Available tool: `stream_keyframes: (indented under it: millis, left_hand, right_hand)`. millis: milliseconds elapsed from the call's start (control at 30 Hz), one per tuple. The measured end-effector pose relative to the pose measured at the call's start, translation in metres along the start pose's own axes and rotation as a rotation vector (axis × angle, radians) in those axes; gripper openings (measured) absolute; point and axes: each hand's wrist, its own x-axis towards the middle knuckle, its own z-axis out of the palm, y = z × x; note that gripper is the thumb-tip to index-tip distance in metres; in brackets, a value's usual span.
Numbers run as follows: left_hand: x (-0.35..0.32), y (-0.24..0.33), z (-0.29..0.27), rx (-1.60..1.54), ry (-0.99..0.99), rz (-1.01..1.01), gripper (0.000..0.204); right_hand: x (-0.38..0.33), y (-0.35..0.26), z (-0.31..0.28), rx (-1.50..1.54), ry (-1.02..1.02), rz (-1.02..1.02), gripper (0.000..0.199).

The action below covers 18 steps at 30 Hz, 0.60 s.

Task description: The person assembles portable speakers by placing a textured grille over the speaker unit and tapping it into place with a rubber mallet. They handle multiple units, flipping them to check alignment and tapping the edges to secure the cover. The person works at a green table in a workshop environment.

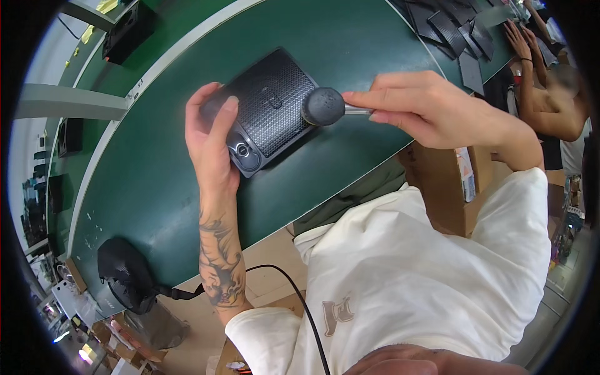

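A black box speaker (259,103) with a patterned mesh grille and a round silver-ringed part at one corner is tilted over the green table. My left hand (211,128) is closed around its left end, with the thumb across the front face. My right hand (431,106) grips the metal handle of a mallet with a round black rubber head (324,106). The mallet head is at the right edge of the speaker and overlaps the grille; whether it touches cannot be told. My left fingertips behind the speaker are partly hidden.
The green table (144,206) has a pale raised edge along its far side. A black bag (125,269) lies at the left corner. Dark flat panels (447,31) are piled at the upper right, near another person's hands (519,40). Cardboard boxes (437,187) stand below the table.
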Motion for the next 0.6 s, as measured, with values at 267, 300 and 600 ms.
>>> stream_keyframes:
  millis: [267, 300, 600]
  left_hand:
    - [0.002, 0.0, 0.0, 0.036, -0.004, 0.035, 0.044]
    - [0.001, 0.0, -0.001, 0.038, 0.001, 0.03, 0.043]
    - [0.001, 0.002, -0.001, 0.006, -0.011, -0.03, 0.042]
  right_hand:
    - [0.027, -0.016, 0.014, 0.007, -0.07, -0.052, 0.038]
    - [0.029, -0.018, 0.011, -0.017, -0.092, -0.036, 0.037]
    - [0.039, 0.009, -0.017, -0.109, 0.161, 0.03, 0.031]
